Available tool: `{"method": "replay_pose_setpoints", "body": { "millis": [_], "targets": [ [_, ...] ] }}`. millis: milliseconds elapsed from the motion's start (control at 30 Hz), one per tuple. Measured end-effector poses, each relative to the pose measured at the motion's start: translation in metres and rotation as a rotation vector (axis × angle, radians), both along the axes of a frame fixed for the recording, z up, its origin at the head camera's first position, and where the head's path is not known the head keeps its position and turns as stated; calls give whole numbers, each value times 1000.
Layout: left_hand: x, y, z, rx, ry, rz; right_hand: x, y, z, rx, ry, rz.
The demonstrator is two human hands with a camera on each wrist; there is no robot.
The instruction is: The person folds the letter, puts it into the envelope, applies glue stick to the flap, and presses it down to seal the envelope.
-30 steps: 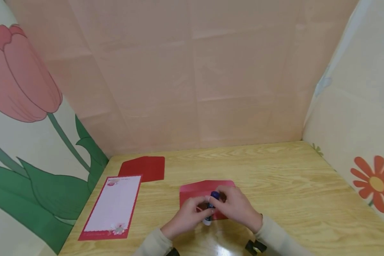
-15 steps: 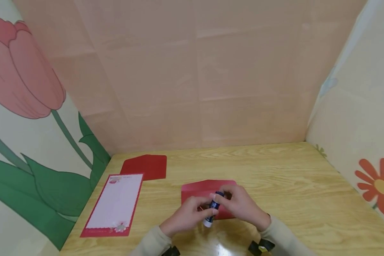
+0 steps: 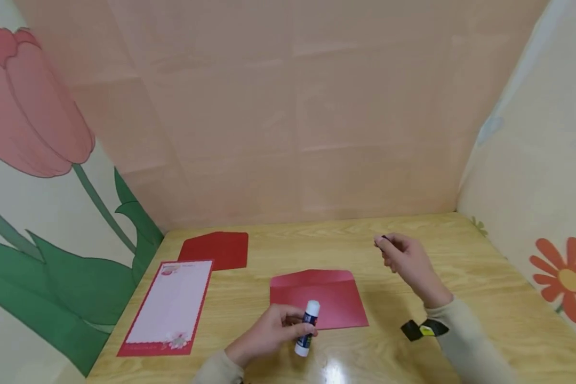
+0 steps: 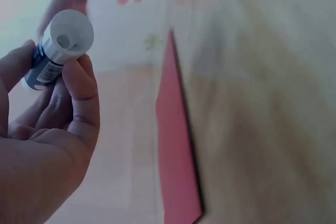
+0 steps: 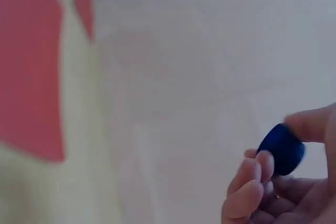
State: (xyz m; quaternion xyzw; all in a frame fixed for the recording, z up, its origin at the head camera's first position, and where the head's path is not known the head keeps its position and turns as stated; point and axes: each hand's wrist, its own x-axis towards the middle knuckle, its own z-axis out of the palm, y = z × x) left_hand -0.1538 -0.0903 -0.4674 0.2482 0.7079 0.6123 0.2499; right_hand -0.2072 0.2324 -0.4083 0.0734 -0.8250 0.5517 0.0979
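Note:
My left hand point(image 3: 276, 329) grips a glue stick point(image 3: 309, 324) by its dark blue labelled barrel, thumb on one side and fingers on the other. White ends show at top and bottom in the head view, and the left wrist view faces the round white base point(image 4: 72, 30). Off to the right and raised over the table, my right hand point(image 3: 410, 266) pinches a dark blue cap point(image 5: 282, 149) between thumb and fingers. Below and behind the glue stick lies a pinkish-red envelope point(image 3: 333, 304), its flap unfolded toward the far side.
At the left lies a white letter sheet point(image 3: 170, 304) with a red border and a flower print. It partly covers a second, darker red envelope point(image 3: 223, 250). A pink-beige wall covering point(image 3: 288, 122) rises behind the wooden table point(image 3: 413, 229), with printed panels at both sides.
The blue cap has come off the glue stick. My right hand has carried it away to the right and farther back, while the left hand keeps the glue stick near the envelope.

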Motion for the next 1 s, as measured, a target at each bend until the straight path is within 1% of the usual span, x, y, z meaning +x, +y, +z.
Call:
{"method": "replay_pose_setpoints", "body": {
  "millis": [67, 133, 200, 300, 400, 467, 567, 700, 833, 1000],
  "targets": [
    [-3, -1, 0, -3, 19, 57, -4, 11, -8, 170, -20, -20],
    [-6, 0, 1, -17, 27, 85, -7, 16, -19, 306, -24, -33],
    [-7, 2, 0, -36, 6, 104, -10, 20, -32, 407, -20, -53],
    [-7, 5, -1, -61, -16, 125, -15, 29, -48, 495, -28, -91],
    [-7, 7, -1, -64, -25, 147, -19, 42, -59, 543, -71, -97],
    [-6, 7, -1, -59, -20, 156, -20, 50, -63, 562, -127, -90],
    [-6, 8, 0, -53, -20, 167, -21, 63, -67, 592, -214, -91],
    [-6, 10, 0, -48, -34, 179, -21, 77, -70, 629, -303, -100],
    [-7, 13, -1, -33, -53, 189, -23, 86, -74, 632, -340, -94],
    [-11, 15, 0, -47, -46, 214, -26, 92, -76, 634, -361, -72]
  ]
}}
